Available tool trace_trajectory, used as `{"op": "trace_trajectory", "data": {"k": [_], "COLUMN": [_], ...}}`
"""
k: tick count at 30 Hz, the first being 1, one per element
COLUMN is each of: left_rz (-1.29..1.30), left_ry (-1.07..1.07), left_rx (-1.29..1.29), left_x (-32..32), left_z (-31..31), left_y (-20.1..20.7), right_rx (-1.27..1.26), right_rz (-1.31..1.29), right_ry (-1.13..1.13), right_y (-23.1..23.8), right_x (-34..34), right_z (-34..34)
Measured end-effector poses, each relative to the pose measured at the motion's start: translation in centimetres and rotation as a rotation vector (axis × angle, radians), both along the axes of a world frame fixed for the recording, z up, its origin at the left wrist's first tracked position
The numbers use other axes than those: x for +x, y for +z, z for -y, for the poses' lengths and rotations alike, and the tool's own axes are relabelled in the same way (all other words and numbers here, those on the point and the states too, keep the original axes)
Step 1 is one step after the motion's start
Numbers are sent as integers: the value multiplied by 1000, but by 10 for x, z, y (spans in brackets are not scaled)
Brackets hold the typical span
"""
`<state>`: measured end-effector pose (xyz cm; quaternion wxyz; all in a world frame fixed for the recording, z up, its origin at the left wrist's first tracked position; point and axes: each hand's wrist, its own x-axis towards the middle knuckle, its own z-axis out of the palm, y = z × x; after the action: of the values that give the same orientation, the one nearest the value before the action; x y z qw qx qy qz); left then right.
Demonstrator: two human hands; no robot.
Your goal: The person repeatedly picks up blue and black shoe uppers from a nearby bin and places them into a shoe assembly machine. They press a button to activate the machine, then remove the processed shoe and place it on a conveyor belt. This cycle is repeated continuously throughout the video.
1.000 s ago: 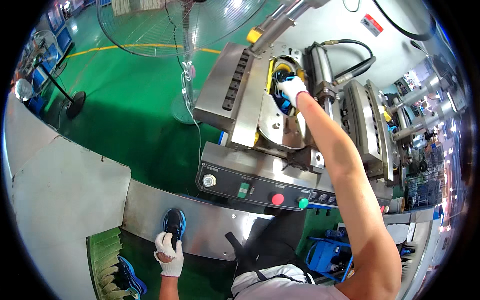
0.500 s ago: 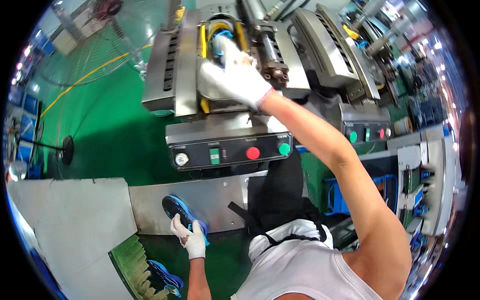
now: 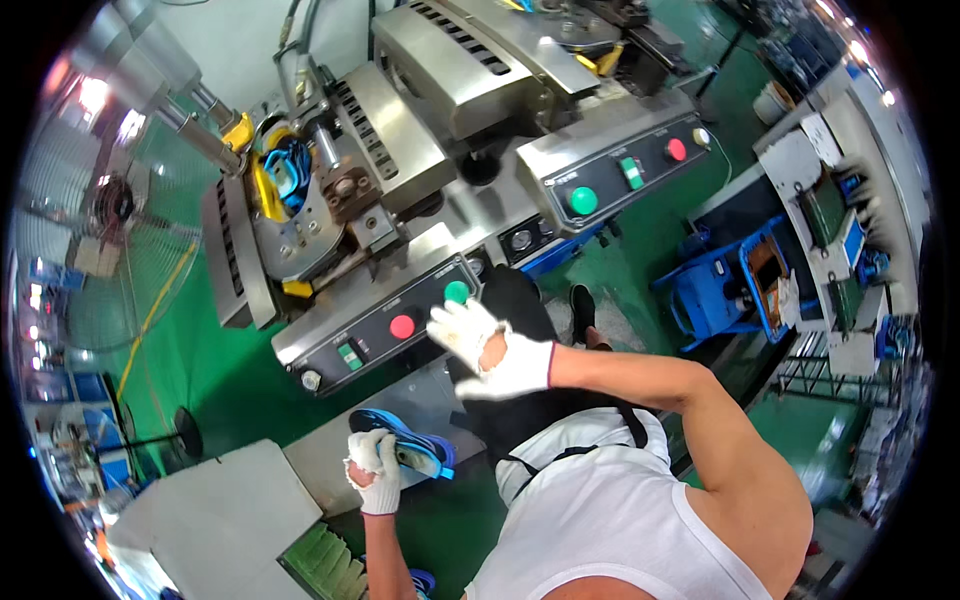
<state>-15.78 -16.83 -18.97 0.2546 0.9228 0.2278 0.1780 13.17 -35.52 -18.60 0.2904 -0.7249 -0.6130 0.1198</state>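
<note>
A black and blue sports shoe (image 3: 412,438) is in my left hand (image 3: 374,466), whose gloved fingers wrap its near side over the metal ledge (image 3: 328,468). White-gloved too, my right hand (image 3: 498,352) has its fingers spread, with nothing in them. Its fingertips are just below the green button (image 3: 457,292) on the press's control panel (image 3: 375,330); contact cannot be made out. Beside that button is a red button (image 3: 402,327). A blue shoe (image 3: 287,172) sits in the press among yellow pads.
A second press with its own panel (image 3: 625,165) stands to the right. Farther right are a blue cart (image 3: 712,295) and a workbench. At lower left, a white tabletop (image 3: 215,515) adjoins a green ridged rack (image 3: 325,562), near another blue shoe (image 3: 423,582).
My right hand has drawn back from the press to beside its control panel. The shoe in my left hand has turned, showing its opening. The view has swung right.
</note>
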Motion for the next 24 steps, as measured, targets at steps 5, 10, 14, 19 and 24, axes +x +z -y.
{"op": "trace_trajectory", "data": {"k": [5,10,14,19,24], "left_rz": [87,199,150,257,23], "left_ry": [-158,-646,-1129,-1479,-1361], "left_rx": [-79,-157,-332,-267,-312], "left_x": [118,248,319,353,349], "left_z": [82,191,288,347,333], "left_y": [41,66,108,124,68], "right_rx": [-179,284,692,1416,603], "right_rz": [-620,-428,-714,-763,118], "right_ry": [26,-652,-1101,-1677,-2154], "right_y": [18,-4,16,-2,54], "right_x": [-37,-48,-34,59,265], "right_z": [119,204,277,396,567]}}
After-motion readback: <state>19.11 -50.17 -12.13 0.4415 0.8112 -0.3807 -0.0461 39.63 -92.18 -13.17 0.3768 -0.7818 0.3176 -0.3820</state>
